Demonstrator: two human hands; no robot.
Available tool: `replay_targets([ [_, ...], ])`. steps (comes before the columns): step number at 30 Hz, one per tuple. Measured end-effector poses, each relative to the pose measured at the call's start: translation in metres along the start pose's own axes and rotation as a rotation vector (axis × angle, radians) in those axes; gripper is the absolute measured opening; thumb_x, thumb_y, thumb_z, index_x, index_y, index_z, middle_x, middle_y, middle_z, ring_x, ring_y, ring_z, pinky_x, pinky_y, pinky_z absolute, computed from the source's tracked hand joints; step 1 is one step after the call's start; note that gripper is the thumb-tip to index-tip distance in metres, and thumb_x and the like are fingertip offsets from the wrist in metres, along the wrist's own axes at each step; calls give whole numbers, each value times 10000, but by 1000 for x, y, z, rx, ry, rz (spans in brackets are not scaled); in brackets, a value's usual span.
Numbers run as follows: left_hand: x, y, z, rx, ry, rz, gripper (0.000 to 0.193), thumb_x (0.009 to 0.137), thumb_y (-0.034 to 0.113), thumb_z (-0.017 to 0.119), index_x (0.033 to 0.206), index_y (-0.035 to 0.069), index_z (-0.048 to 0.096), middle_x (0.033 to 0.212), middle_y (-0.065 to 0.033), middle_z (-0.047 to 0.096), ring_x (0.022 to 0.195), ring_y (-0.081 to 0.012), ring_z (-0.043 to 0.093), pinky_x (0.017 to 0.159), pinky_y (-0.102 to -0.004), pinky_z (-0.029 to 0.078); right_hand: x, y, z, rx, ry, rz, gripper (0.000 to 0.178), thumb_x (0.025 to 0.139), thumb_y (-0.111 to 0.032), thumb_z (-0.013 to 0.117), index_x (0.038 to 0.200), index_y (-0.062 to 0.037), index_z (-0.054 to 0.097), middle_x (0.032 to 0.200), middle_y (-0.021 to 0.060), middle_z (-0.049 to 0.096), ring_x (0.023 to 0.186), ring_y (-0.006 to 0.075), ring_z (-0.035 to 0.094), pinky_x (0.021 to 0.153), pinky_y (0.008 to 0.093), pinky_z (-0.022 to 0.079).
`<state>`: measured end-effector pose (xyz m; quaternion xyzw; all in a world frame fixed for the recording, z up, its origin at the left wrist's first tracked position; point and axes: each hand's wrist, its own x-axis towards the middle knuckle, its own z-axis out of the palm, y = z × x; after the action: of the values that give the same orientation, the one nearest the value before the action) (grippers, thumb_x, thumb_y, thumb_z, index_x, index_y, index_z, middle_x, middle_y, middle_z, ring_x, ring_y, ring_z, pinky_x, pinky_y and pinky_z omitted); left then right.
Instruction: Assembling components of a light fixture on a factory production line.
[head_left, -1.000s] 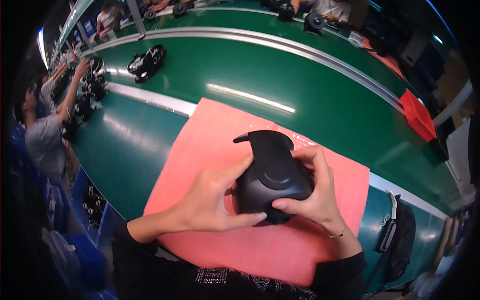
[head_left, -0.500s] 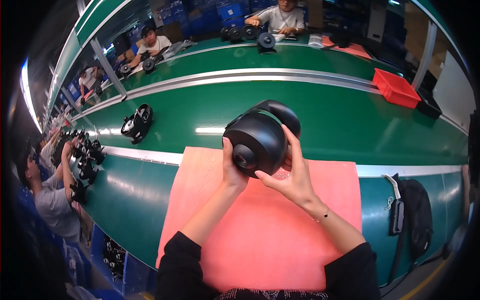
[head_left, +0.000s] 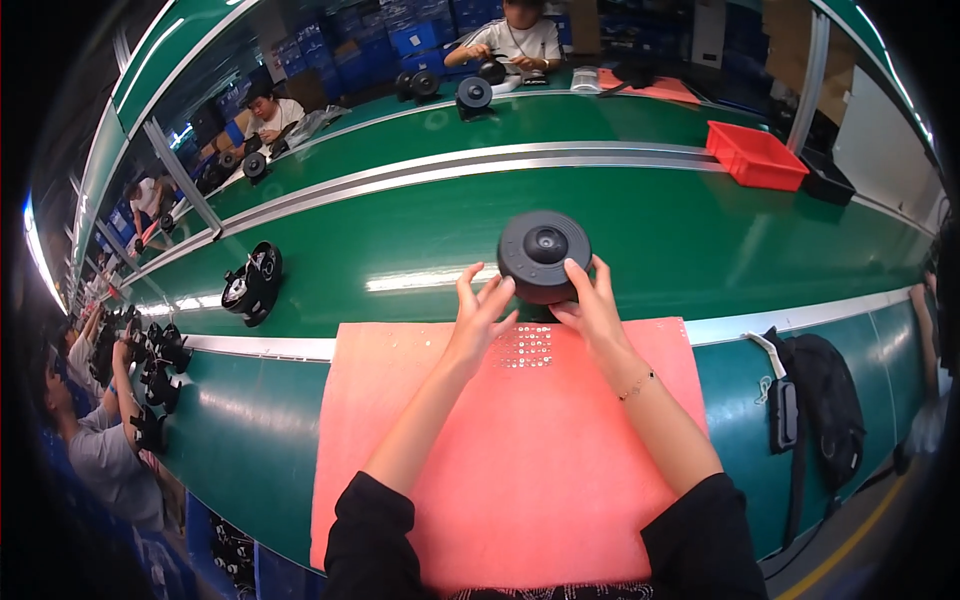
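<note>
A black round device (head_left: 543, 255) with a flat disc face and a small dome at its middle is held above the far edge of the pink mat (head_left: 500, 470). My right hand (head_left: 592, 312) grips its right side, thumb low and fingers along the rim. At its lower left is my left hand (head_left: 480, 318), with fingers spread; its fingertips are at the rim, and I cannot tell whether they touch. Rows of small shiny round pieces (head_left: 526, 346) lie on the mat between my hands.
An open black housing with white parts (head_left: 252, 284) rests on the green belt (head_left: 400, 215) at left. Far right are a red bin (head_left: 756, 156) and a black bag (head_left: 825, 405). Co-workers sit at left and across the line, with more black devices (head_left: 474, 95).
The device has moved slightly away from me and turned, so its flat disc face now shows. My left hand has loosened from it and spread its fingers. The whole view has shifted slightly.
</note>
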<state>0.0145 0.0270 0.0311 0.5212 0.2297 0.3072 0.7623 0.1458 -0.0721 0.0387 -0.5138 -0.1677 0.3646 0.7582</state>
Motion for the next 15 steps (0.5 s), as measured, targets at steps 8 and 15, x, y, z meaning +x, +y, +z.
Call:
replay_targets([
  [8, -45, -27, -9, 1172, -353, 463, 463, 852, 189, 610, 1256, 20, 459, 1344, -199, 449, 1268, -316, 435, 1042, -400, 374, 23, 30, -27, -557, 420, -473, 704, 859, -330, 655, 1278, -26, 177, 1270, 194, 205, 949, 303, 550, 694, 401, 528],
  [15, -48, -32, -15, 1289, -367, 647, 488, 798, 204, 636, 1194, -50, 505, 1336, -241, 442, 1242, -378, 430, 1039, -445, 360, -38, 29, -11, -1090, -276, -986, 451, 750, -69, 637, 1122, -62, 382, 1028, 148, 448, 768, 289, 586, 551, 400, 479],
])
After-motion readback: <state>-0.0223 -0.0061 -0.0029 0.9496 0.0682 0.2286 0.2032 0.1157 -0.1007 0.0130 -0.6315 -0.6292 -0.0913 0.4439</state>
